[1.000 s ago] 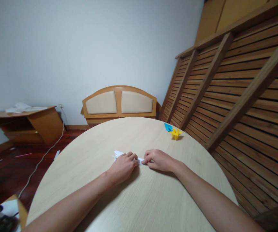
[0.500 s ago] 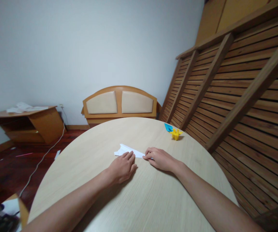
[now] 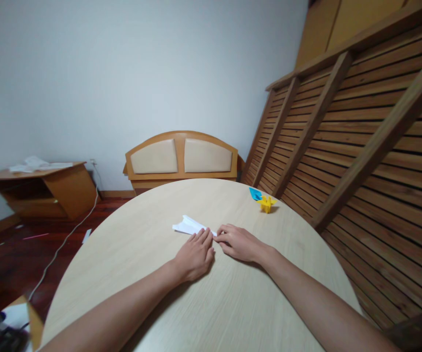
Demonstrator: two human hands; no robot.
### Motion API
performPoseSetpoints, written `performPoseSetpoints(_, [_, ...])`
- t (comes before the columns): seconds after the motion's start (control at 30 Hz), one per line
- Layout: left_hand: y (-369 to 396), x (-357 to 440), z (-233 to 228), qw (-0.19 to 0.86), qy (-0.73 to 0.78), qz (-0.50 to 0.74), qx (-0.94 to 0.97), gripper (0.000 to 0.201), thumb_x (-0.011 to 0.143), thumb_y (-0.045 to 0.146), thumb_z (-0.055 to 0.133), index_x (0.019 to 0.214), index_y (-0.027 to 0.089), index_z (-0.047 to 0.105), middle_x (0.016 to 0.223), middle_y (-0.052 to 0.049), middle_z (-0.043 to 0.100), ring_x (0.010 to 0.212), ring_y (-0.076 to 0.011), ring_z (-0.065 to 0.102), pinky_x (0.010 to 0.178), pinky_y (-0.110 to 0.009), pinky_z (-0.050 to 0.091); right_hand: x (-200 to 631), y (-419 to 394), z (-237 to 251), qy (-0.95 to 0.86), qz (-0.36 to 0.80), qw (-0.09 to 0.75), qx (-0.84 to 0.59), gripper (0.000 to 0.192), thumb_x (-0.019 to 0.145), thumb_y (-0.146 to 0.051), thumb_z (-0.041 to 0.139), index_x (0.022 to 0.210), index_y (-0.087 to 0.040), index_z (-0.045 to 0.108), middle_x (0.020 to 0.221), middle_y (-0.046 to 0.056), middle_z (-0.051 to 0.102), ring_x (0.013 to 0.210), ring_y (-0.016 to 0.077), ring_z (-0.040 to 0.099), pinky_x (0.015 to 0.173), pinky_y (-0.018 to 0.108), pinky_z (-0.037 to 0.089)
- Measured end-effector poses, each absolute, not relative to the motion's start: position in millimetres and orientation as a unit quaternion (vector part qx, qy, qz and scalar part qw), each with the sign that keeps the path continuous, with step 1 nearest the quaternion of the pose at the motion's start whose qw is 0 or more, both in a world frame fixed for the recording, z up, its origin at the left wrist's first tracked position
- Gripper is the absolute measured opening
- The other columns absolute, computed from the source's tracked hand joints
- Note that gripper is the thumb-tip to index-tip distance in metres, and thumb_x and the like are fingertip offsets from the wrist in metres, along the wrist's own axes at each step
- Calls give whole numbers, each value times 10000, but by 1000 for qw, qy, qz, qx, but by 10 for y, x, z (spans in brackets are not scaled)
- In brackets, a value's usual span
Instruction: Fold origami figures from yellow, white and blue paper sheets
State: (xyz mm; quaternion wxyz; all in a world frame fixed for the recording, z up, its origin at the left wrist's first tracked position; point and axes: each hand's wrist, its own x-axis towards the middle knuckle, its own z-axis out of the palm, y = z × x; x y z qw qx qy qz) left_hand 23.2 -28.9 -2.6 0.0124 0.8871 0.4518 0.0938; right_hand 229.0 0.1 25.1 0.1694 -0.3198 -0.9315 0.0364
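A folded white paper [image 3: 188, 226], shaped like a long pointed dart, lies on the round pale wooden table [image 3: 211, 303]. My left hand [image 3: 196, 253] rests flat, fingers together, with its fingertips on the paper's near edge. Beside it, my right hand [image 3: 239, 243] pinches the paper's narrow right end with its fingertips. The two hands nearly touch each other. The part of the paper under my fingers is hidden.
A yellow folded paper figure [image 3: 267, 203] and a blue one [image 3: 255, 194] sit at the table's far right edge. Behind the table stands a padded wooden headboard [image 3: 181, 156]. A slatted wooden frame [image 3: 361, 127] leans at the right, a low cabinet [image 3: 38, 188] at the left.
The paper went from mostly covered by my left hand to lying exposed. My left hand opened flat and slid right, closer to my right hand, which kept its pinch on the paper's tip.
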Motion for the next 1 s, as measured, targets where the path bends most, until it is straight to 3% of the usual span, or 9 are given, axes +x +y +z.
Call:
performPoseSetpoints(0.4, [-319, 216, 35, 60, 447, 80, 889, 546, 1015, 376, 312, 1492, 111, 341, 1570, -215, 260, 1472, -323, 195, 1159, -530, 258, 2531, 31, 430, -931, 53, 118, -342, 143, 763, -201, 624, 731, -228, 760, 880, 38, 744, 842, 208, 656, 723, 274, 424])
performPoseSetpoints(0.6, [-351, 217, 106, 74, 448, 70, 888, 521, 1013, 412, 322, 1485, 197, 371, 1592, -170, 231, 1470, -353, 180, 1162, -531, 247, 2574, -3, 482, -924, 48, 99, -366, 135, 752, -220, 640, 753, -217, 775, 853, 36, 747, 818, 200, 663, 712, 265, 419])
performPoseSetpoints(0.83, [-341, 180, 129, 75, 438, 82, 892, 467, 996, 400, 386, 1382, 155, 480, 1569, -197, 280, 1471, -361, 173, 1170, -542, 222, 2585, 17, 447, -925, 31, 137, -352, 253, 890, -266, 553, 764, -191, 759, 847, 50, 735, 812, 185, 648, 739, 271, 440])
performPoseSetpoints(1.0, [-247, 80, 146, 103, 384, 89, 913, 353, 984, 344, 416, 1207, 117, 569, 1555, -204, 310, 1484, -334, 140, 1203, -509, 178, 2515, 14, 396, -929, 48, 189, -316, 215, 910, -221, 543, 1000, -193, 736, 1016, 60, 730, 968, 195, 635, 869, 295, 460])
